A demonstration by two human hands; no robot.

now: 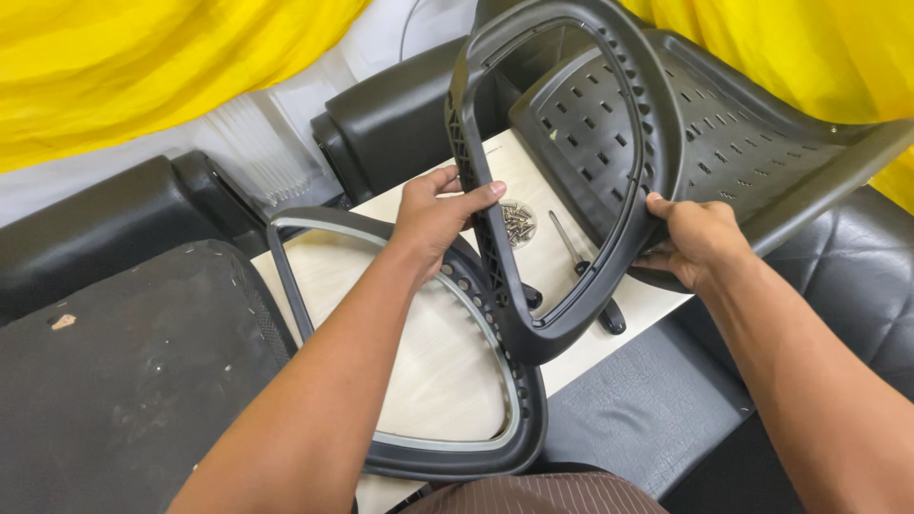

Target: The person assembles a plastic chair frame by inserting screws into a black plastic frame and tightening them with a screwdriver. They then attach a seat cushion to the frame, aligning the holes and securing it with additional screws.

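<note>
Both my hands hold a black plastic chair-back frame [533, 324], an open loop with ribbed inner edges, tilted upright over a pale wooden table [428, 362]. My left hand [433, 214] grips its left bar. My right hand [690, 238] grips its right bar. A second black loop frame with a grey inner rim [447, 447] lies flat on the table under my left arm. Behind the held frame leans a black perforated plastic chair back [724, 133].
A small pile of screws [517, 221] and a screwdriver with a black handle [586, 271] lie on the table. Black leather seat cushions [124, 381] surround the table on the left, back [400, 114] and right [857, 276]. Yellow cloth [143, 67] hangs behind.
</note>
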